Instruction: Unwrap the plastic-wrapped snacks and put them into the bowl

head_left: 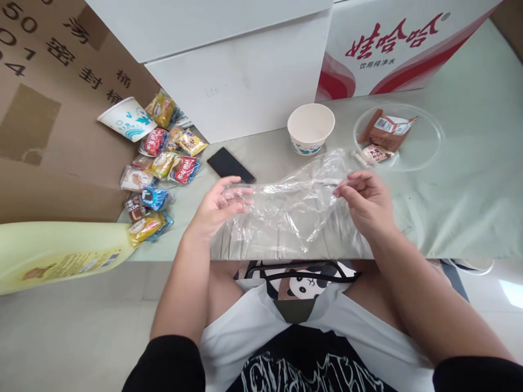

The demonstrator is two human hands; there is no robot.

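Note:
A crinkled clear plastic bag (pixel 286 204) stretches between my two hands above the near part of the table. My left hand (pixel 216 207) holds its left end, thumb and fingers curved around the film, part of which covers the fingertips. At the other end, my right hand (pixel 368 201) pinches the film between thumb and fingers. Behind the bag stand a white paper cup (pixel 311 128) with a blue leaf print, upright, and a dark phone (pixel 231 165) lying flat. Nothing but the table's cloth shows through the film.
Several small wrapped snacks (pixel 163 158) lie at the left beside a tilted paper cup (pixel 128 120) and a pale yellow bottle (pixel 69 253). A clear round lid (pixel 435 141) at right holds brown and white wrappers (pixel 388 130). Cardboard boxes (pixel 245 81) line the back.

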